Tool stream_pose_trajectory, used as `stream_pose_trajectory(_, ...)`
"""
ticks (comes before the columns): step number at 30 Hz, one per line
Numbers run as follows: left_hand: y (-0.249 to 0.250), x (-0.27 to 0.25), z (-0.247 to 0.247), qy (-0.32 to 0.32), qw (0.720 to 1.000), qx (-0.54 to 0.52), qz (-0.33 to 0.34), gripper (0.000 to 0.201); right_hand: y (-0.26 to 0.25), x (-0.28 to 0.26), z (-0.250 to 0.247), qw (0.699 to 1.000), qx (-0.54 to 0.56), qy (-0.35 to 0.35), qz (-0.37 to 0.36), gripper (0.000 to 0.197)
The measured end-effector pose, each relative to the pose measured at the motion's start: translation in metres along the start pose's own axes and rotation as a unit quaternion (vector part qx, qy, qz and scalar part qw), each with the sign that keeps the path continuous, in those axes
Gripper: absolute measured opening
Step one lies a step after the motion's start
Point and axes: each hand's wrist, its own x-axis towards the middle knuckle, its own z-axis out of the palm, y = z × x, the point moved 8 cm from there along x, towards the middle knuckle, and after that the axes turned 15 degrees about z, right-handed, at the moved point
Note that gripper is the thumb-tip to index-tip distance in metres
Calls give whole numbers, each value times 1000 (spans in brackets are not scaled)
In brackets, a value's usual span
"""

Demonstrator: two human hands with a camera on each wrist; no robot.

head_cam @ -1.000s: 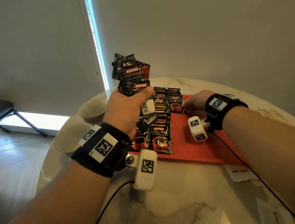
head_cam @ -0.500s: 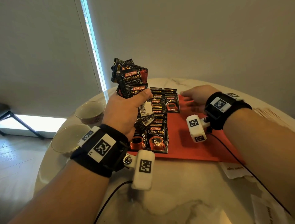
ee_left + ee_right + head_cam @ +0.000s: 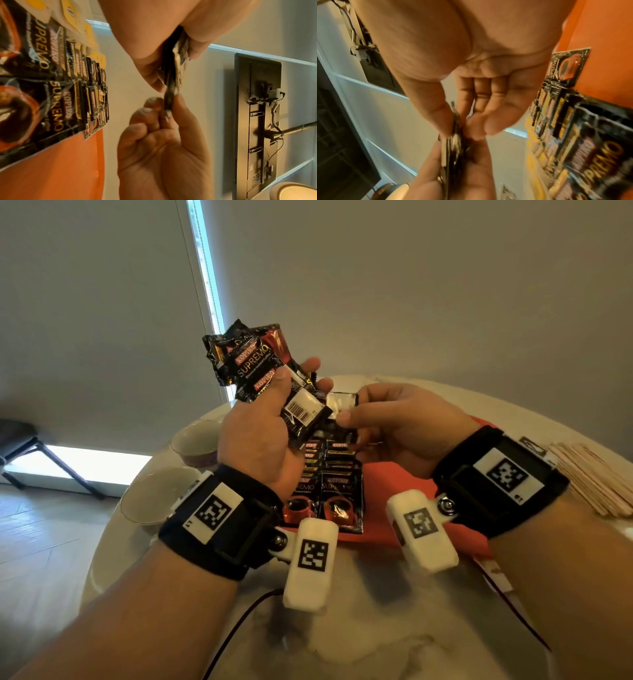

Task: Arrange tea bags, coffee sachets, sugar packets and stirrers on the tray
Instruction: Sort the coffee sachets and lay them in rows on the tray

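My left hand [image 3: 291, 392] grips a fanned bunch of black coffee sachets [image 3: 253, 361] above the orange tray [image 3: 390, 484]. My right hand [image 3: 346, 414] pinches the edge of one sachet [image 3: 337, 405] at the bunch's lower right, thumb against forefinger. In the left wrist view the right hand [image 3: 164, 106] holds that sachet edge [image 3: 169, 97] just below the left hand's fingers [image 3: 150, 75]. The right wrist view has the bunch [image 3: 452, 148] edge-on between both hands. Two overlapping rows of coffee sachets [image 3: 325, 491] lie along the tray's left side.
Wooden stirrers [image 3: 596, 474] lie in a heap on the marble table at the right. Two bowls [image 3: 197, 443] [image 3: 157, 494] stand left of the tray. Yellow packets [image 3: 89, 32] lie beyond the sachet rows. White paper packets [image 3: 493, 577] sit near the tray's front right corner.
My right hand has lifted off the sachets on the tray and come up to pinch a sachet in the left hand's bunch. The left hand has turned the bunch towards it.
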Motion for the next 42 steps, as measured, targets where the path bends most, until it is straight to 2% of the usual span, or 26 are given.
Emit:
stream_pose_trajectory(3, 5, 3, -4, 22, 1000, 4, 22, 23, -15, -3, -19, 995, 60, 37, -67, 28)
stream_pose_trajectory(5, 4, 4, -7, 37, 999, 33, 22, 22, -28, -9, -33, 985, 72, 86, -129, 23)
stream_pose_trajectory(8, -1, 3, -7, 31, 996, 81, -1, 33, -48, -25, -33, 956, -66, 158, -238, 21)
stream_pose_trajectory(10, -5, -1, -5, 15, 995, 96, -18, 31, -54, -31, -14, 927, -191, 162, -277, 23)
stream_pose_trajectory(15, -3, -9, 1, -11, 995, 92, -34, 26, -42, -26, 20, 899, -343, 121, -245, 15)
stream_pose_trajectory(18, -3, -9, 2, -34, 995, 74, -53, 33, -43, -26, 14, 907, -331, 123, -229, 12)
stream_pose_trajectory(20, -5, -8, 4, -61, 994, 76, -48, 37, -48, -29, 6, 907, -313, 157, -235, 15)
stream_pose_trajectory(21, -5, -7, 4, -68, 993, 85, -41, 39, -50, -29, 0, 907, -300, 178, -236, 20)
stream_pose_trajectory(23, -5, -6, 2, -71, 992, 101, -27, 35, -47, -25, -12, 921, -256, 203, -211, 44)
stream_pose_trajectory(25, -4, -7, 4, -78, 991, 110, -23, 28, -39, -19, -17, 953, -181, 178, -163, 68)
stream_pose_trajectory(26, -4, -8, 5, -86, 990, 112, -23, 28, -34, -15, -18, 970, -131, 150, -142, 69)
stream_pose_trajectory(29, -4, -10, 8, -99, 987, 121, -23, 27, -27, -10, -16, 992, 0, 81, -95, 40)
stream_pose_trajectory(33, -6, -9, 7, -96, 987, 124, -29, 33, -24, -9, -21, 992, 19, 102, -74, 15)
stream_pose_trajectory(38, -8, -9, 8, -115, 984, 135, -35, 36, -19, -8, -32, 988, 80, 126, -46, 17)
stream_pose_trajectory(42, -11, -9, 7, -132, 980, 148, -38, 39, -15, -6, -32, 984, 81, 148, -51, 20)
